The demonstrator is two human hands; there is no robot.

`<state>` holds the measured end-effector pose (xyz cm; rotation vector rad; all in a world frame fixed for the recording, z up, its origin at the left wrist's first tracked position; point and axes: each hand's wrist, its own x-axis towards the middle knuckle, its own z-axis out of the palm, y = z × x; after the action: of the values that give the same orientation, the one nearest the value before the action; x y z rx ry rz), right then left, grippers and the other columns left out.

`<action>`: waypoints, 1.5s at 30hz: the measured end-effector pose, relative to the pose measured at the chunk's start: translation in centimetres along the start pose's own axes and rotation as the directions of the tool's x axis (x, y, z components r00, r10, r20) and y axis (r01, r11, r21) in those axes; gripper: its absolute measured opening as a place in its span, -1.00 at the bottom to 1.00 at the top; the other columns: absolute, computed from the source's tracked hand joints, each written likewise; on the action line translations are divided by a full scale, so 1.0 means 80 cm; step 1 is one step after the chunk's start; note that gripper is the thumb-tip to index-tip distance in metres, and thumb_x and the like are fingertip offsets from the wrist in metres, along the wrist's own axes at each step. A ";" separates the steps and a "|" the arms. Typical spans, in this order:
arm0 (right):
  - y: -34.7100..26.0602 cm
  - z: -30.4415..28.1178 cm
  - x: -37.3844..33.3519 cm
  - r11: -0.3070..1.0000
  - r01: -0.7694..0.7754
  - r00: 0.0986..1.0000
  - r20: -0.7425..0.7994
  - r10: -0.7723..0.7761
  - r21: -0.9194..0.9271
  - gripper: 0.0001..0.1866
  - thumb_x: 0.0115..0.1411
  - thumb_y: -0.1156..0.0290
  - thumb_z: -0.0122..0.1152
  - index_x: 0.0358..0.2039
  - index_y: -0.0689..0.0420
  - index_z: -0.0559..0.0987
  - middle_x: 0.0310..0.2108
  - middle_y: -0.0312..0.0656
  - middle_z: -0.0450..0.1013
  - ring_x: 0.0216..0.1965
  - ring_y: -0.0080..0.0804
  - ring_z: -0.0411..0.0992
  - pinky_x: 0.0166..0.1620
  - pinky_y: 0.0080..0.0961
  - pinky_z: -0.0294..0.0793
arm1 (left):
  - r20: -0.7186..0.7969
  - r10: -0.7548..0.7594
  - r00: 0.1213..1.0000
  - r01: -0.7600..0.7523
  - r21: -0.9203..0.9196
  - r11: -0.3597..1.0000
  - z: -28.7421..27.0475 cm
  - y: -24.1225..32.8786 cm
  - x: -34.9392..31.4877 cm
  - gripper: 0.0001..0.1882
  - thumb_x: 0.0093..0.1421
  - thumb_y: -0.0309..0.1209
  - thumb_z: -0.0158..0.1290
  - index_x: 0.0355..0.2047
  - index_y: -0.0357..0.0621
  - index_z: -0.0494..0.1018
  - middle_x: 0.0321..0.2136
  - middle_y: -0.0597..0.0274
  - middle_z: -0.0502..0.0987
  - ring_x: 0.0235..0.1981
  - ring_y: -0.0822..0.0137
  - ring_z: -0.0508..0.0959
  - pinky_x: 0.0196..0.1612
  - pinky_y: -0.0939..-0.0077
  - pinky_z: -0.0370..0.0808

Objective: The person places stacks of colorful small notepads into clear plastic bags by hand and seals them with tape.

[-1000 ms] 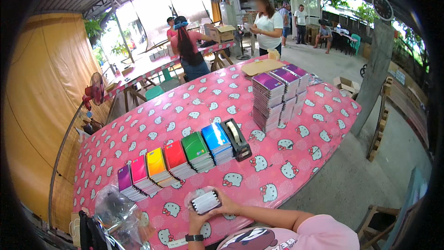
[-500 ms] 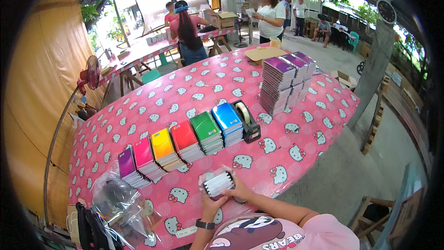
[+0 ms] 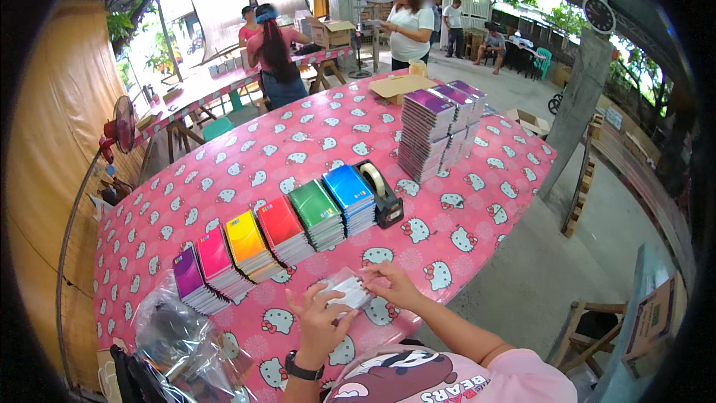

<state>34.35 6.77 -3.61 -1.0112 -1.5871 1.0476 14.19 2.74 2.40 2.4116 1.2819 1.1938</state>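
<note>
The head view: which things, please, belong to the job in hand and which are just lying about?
Likely in use: white packet between left hand and right hand; notebook row; tape dispenser; clear plastic.

Seemingly lying about: red fan; green seat.

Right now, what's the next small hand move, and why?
I'd probably smooth the clear plastic against the white bundle with the right hand: its fingertips are at the bundle's right end, the left hand is at its left, and film seems to extend past the far edge.

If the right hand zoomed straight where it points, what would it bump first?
Probably the white bundle in clear plastic: the right hand has its fingertips by the bundle's edge, though depth is unclear.
</note>
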 end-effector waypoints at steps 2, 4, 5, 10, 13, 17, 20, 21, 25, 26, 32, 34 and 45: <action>-0.006 0.000 0.014 0.940 0.242 0.970 0.032 -0.241 -0.241 -0.62 -0.03 0.52 0.20 -0.13 0.11 0.45 -0.39 -0.27 0.44 -0.27 -0.36 0.33 -0.15 -0.41 0.32 | -0.052 -0.042 0.998 0.039 -0.054 0.998 -0.016 -0.001 -0.005 -0.91 -0.16 -0.33 0.19 -0.65 0.03 0.49 -0.33 0.34 0.48 -0.06 0.15 0.36 0.20 0.02 -0.23; 0.008 0.004 0.017 0.877 0.354 0.935 0.104 -0.338 -0.325 -0.61 -0.07 0.52 0.21 -0.15 0.08 0.46 -0.42 -0.29 0.43 -0.25 -0.34 0.33 -0.14 -0.39 0.30 | -0.184 -0.068 0.981 0.043 -0.139 0.989 -0.026 -0.003 -0.012 -0.87 -0.11 -0.41 0.12 -0.48 -0.06 0.48 -0.29 0.22 0.46 -0.10 0.12 0.38 0.15 0.08 0.01; 0.012 0.006 0.014 0.888 0.343 0.939 0.121 -0.322 -0.306 -0.59 -0.10 0.52 0.23 -0.15 0.08 0.46 -0.43 -0.29 0.44 -0.24 -0.32 0.33 -0.13 -0.38 0.28 | -0.264 -0.123 0.957 0.068 -0.209 0.976 -0.020 -0.006 -0.018 -0.82 -0.10 -0.42 0.11 -0.41 -0.07 0.46 -0.28 0.19 0.45 -0.09 0.10 0.38 0.13 0.08 0.05; -0.009 0.006 0.013 0.946 0.177 0.972 0.198 -0.126 -0.270 -0.51 -0.13 0.51 0.30 -0.10 0.07 0.44 -0.31 -0.33 0.50 -0.17 -0.34 0.30 -0.03 -0.37 0.24 | -0.142 -0.180 0.973 0.165 -0.110 0.980 0.014 -0.045 -0.068 -0.60 -0.09 -0.53 0.00 -0.15 -0.16 0.40 -0.12 0.12 0.40 -0.01 0.03 0.31 0.08 0.20 0.18; -0.013 0.011 0.023 0.933 0.234 0.956 0.238 -0.170 -0.274 -0.46 -0.13 0.52 0.31 -0.06 0.07 0.42 -0.29 -0.33 0.50 -0.17 -0.34 0.30 -0.01 -0.39 0.22 | -0.012 -0.152 0.988 0.152 -0.037 0.988 0.028 -0.040 -0.076 -0.49 -0.15 -0.56 -0.03 -0.07 -0.13 0.38 -0.02 0.18 0.36 0.06 0.05 0.25 0.11 0.20 0.14; -0.015 0.010 0.024 0.908 0.281 0.947 0.244 -0.209 -0.313 -0.43 -0.17 0.47 0.31 -0.05 0.07 0.41 -0.27 -0.34 0.50 -0.19 -0.29 0.30 -0.07 -0.39 0.25 | 0.068 -0.120 0.990 0.123 -0.034 0.992 0.027 -0.048 -0.077 -0.35 -0.23 -0.55 -0.03 0.01 -0.05 0.35 0.09 0.25 0.28 0.15 0.04 0.13 0.13 0.14 0.08; -0.017 0.010 0.022 0.901 0.284 0.943 0.265 -0.201 -0.328 -0.42 -0.17 0.46 0.32 -0.04 0.06 0.40 -0.24 -0.34 0.50 -0.18 -0.29 0.29 -0.04 -0.37 0.23 | 0.167 -0.113 0.979 0.110 0.026 0.994 0.020 -0.047 -0.074 -0.31 -0.23 -0.53 -0.01 0.06 0.01 0.30 0.14 0.28 0.20 0.19 0.01 0.05 0.14 0.05 0.03; -0.016 0.009 0.023 0.901 0.290 0.938 0.280 -0.202 -0.323 -0.41 -0.17 0.46 0.32 -0.04 0.06 0.40 -0.23 -0.35 0.50 -0.17 -0.29 0.29 -0.03 -0.36 0.23 | 0.204 -0.122 0.971 0.113 0.052 0.992 0.020 -0.046 -0.074 -0.29 -0.23 -0.52 0.00 0.07 0.03 0.29 0.16 0.30 0.18 0.21 0.00 0.02 0.14 0.01 0.01; -0.015 0.005 0.033 0.902 0.303 0.920 0.342 -0.193 -0.308 -0.36 -0.17 0.45 0.33 0.01 0.06 0.34 -0.20 -0.36 0.49 -0.10 -0.28 0.27 0.01 -0.36 0.21 | 0.229 -0.129 0.965 0.108 0.102 0.989 0.027 -0.047 -0.067 -0.25 -0.24 -0.47 0.04 0.09 0.11 0.26 0.19 0.34 0.12 0.24 -0.02 -0.06 0.14 -0.15 -0.09; -0.015 0.005 0.035 0.901 0.305 0.915 0.357 -0.188 -0.308 -0.34 -0.16 0.45 0.33 0.02 0.06 0.32 -0.19 -0.37 0.49 -0.07 -0.28 0.27 0.02 -0.37 0.21 | 0.235 -0.120 0.965 0.098 0.104 0.990 0.030 -0.045 -0.063 -0.26 -0.24 -0.47 0.05 0.09 0.12 0.26 0.19 0.34 0.12 0.24 -0.03 -0.06 0.14 -0.17 -0.10; 0.006 0.008 0.039 0.994 0.048 0.943 0.325 -0.076 0.095 -0.26 -0.12 0.39 0.36 0.07 0.06 0.19 -0.16 -0.17 0.45 0.01 -0.36 0.28 0.05 -0.41 0.20 | 0.289 -0.098 0.952 0.071 0.105 0.992 0.040 -0.040 -0.046 -0.25 -0.26 -0.45 0.07 0.07 0.22 0.29 0.19 0.37 0.13 0.25 -0.07 -0.09 0.14 -0.28 -0.19; 0.012 0.001 0.043 0.982 -0.114 0.916 0.398 0.046 0.149 -0.27 -0.10 0.35 0.36 0.07 0.07 0.19 -0.18 -0.13 0.44 -0.02 -0.38 0.31 0.03 -0.42 0.24 | 0.314 -0.112 0.943 0.077 0.124 0.989 0.038 -0.040 -0.047 -0.25 -0.26 -0.46 0.07 0.07 0.24 0.29 0.19 0.38 0.13 0.25 -0.09 -0.11 0.14 -0.30 -0.20; 0.132 -0.147 0.184 0.875 -0.225 0.822 -0.565 -0.066 -0.429 -0.66 0.02 0.38 0.20 -0.21 0.23 0.37 -0.44 -0.18 0.47 -0.40 -0.47 0.43 -0.36 -0.54 0.40 | 0.272 -0.062 0.960 0.086 -0.078 0.993 0.038 -0.046 -0.038 -0.31 -0.27 -0.57 0.02 0.01 0.13 0.36 0.13 0.25 0.21 0.17 -0.19 0.06 0.12 0.01 0.17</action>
<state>44.07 25.63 -7.60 -1.5723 -1.3164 0.3214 13.08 3.38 -3.13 2.3408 1.1971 0.8473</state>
